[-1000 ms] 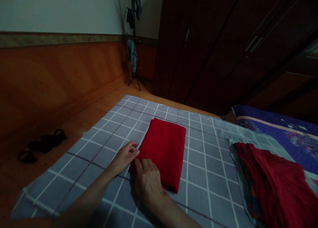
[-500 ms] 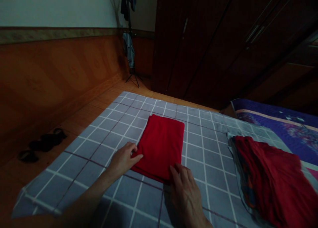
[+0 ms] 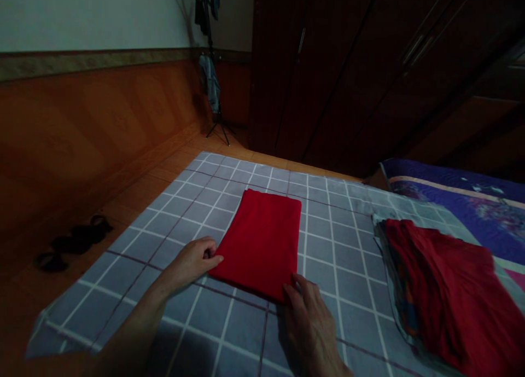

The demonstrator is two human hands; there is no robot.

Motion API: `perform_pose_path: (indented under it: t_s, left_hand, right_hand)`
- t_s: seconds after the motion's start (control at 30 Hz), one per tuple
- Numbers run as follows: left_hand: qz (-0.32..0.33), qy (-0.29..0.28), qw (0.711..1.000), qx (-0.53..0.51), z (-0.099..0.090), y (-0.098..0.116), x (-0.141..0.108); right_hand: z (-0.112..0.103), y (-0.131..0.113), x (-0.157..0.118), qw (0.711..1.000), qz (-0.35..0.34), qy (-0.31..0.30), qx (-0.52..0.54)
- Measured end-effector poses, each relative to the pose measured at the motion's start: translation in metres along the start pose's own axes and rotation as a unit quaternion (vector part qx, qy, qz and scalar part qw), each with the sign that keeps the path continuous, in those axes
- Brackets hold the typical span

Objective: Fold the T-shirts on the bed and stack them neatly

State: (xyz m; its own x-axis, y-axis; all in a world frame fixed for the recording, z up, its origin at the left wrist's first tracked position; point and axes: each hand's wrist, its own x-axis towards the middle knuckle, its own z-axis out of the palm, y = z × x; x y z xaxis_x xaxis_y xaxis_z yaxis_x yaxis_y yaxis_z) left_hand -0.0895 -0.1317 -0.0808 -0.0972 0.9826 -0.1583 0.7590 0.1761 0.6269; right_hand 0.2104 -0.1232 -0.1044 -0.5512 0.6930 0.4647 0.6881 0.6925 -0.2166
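Observation:
A folded red cloth (image 3: 262, 240) lies flat as a neat rectangle on the grey checked cover (image 3: 348, 289). At its near left corner, my left hand (image 3: 196, 261) has the thumb on top and the fingers curled, pinching the edge. My right hand (image 3: 309, 317) grips the near right corner between thumb and fingers. Part of the right fingertips is hidden by the cloth and the hand itself. What kind of garment or fabric piece the cloth is cannot be made out.
To the right lies a stack of folded red and dark clothes (image 3: 451, 295). Behind it is a purple flowered blanket (image 3: 451, 180). A coat stand (image 3: 211, 81) with garments stands before the dark wardrobe (image 3: 320, 70). Black objects (image 3: 74, 243) lie on the floor at left.
My left hand has moved slightly left and down with the near left corner, and the cloth's near edge looks wider and smoother. My right hand stays at the near right corner.

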Motion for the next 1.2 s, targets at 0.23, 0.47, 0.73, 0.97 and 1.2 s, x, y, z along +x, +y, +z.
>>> perform_pose_path:
  t_s: [0.23, 0.47, 0.73, 0.97, 1.2]
  left_hand:
    - [0.051, 0.114, 0.979, 0.16, -0.001, 0.023, -0.011]
    - [0.253, 0.084, 0.94, 0.212, 0.035, 0.055, 0.003]
    - [0.243, 0.02, 0.926, 0.289, 0.041, 0.057, 0.023]
    - [0.337, -0.125, 0.897, 0.258, 0.067, 0.105, 0.086]
    - [0.339, -0.134, 0.895, 0.258, 0.07, 0.114, 0.153]
  right_hand:
    - [-0.023, 0.0, 0.006, 0.998, -0.028, -0.05, 0.022]
    - [-0.019, -0.008, 0.03, 0.984, -0.069, -0.126, 0.107]
    - [0.005, 0.002, 0.006, 0.982, -0.09, -0.116, 0.116]
    - [0.013, 0.004, 0.002, 0.985, -0.086, -0.093, 0.12]
    - [0.015, 0.007, 0.005, 0.983, -0.064, -0.102, 0.139]
